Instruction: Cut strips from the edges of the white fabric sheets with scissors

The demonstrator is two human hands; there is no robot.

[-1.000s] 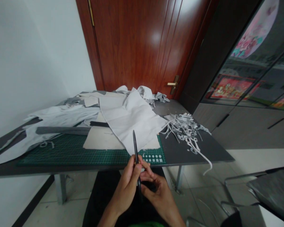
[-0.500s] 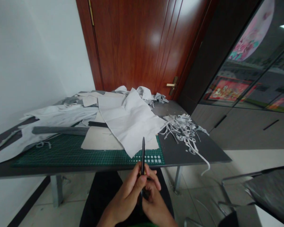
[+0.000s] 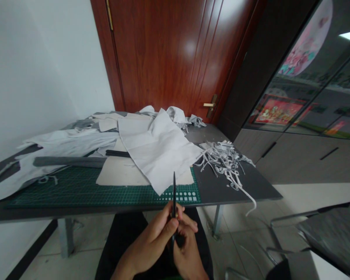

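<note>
Just in front of the table edge, above my lap, I hold dark scissors [image 3: 174, 190] edge-on, blade pointing up and away from me. A small brass-coloured spot shows near the pivot. My left hand [image 3: 153, 241] is closed around their left side, thumb along the middle. From the right, my right hand [image 3: 189, 247] wraps the lower handle part, which the fingers mostly hide. Beyond the tip lies a white cloth piece [image 3: 160, 149], one corner hanging over a cream cloth [image 3: 119, 175]. Both rest partly on a green cutting mat [image 3: 76, 190].
White and grey cloths [image 3: 72, 142] spread over the left of the dark table [image 3: 242, 194]. A tangled heap of cloth strips [image 3: 221, 159] lies on the right, one strip hanging past the edge. A wooden door [image 3: 163, 58] stands behind; a chair [image 3: 329, 229] is at right.
The view has shifted slightly, so the table and cloths sit a little further left. Both hands stay together on the scissors, whose blade appears a little thinner and more edge-on.
</note>
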